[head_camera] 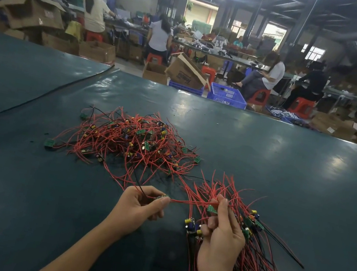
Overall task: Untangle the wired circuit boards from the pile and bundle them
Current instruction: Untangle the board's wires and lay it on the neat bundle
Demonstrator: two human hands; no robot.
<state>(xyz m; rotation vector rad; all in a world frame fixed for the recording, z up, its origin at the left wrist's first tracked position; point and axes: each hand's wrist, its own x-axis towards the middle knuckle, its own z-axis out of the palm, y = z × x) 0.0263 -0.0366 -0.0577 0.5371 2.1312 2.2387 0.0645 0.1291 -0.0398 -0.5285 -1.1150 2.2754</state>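
Observation:
A tangled pile of small green circuit boards with red and black wires lies on the dark green table, beyond my hands. My left hand pinches one small board by thumb and forefinger; its red wire stretches right to my right hand. My right hand grips a bundle of boards and wires, whose wires fan out to the right and toward me. A board with yellow and blue parts sticks out left of the right fingers.
A seam runs diagonally across the table covering at the left. Past the far edge stand cardboard boxes, blue crates, red stools and several seated workers at other benches.

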